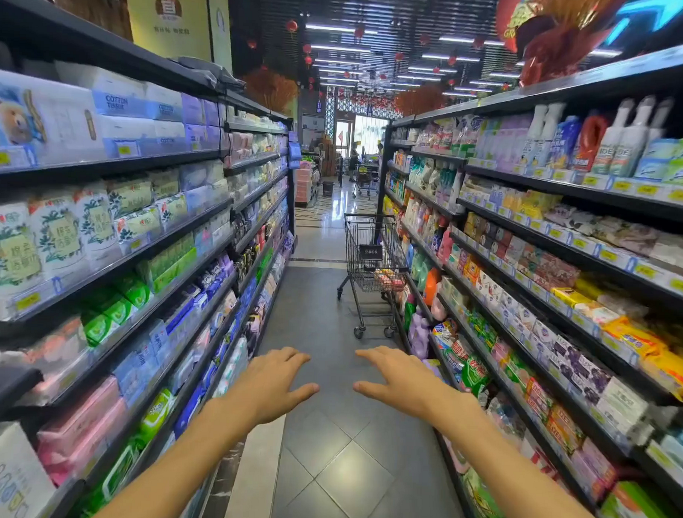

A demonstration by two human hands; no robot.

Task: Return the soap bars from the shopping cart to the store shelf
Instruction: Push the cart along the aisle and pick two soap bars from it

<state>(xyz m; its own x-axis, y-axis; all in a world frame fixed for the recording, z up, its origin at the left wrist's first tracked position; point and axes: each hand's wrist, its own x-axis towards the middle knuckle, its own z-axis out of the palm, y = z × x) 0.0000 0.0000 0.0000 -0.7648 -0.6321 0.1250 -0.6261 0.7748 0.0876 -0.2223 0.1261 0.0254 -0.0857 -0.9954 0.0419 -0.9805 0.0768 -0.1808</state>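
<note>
Left shelving: tall dark metal shelf unit packed with white tissue packs and green and pink wipe packets; it runs the whole left side of the aisle. Not the soap side, by my reading.

Left hand: bare left hand held out palm down over the grey tiled floor, fingers spread and relaxed, holding nothing.

Right hand: bare right hand just beside the left, also palm down, fingers splayed, nothing in it.

Cart: black wire shopping cart stands well ahead, parked close against the right-hand shelving. Neither hand is near it.

Soap bars: small boxed soap bars, pink and yellow, lie in the cart basket; count cannot be read at this range.

Right shelving: dark metal store shelf stocked with boxed soaps, detergent bottles and pouches.

Risk 1: the cart is on wheels; a reach that leans on its rim could roll it away or into the shelf edge.

Risk 2: the right shelves carry many look-alike soap boxes; bars could go to the wrong brand row.

Risk 3: rows look full; pushing a bar in could knock neighbours off.
</note>
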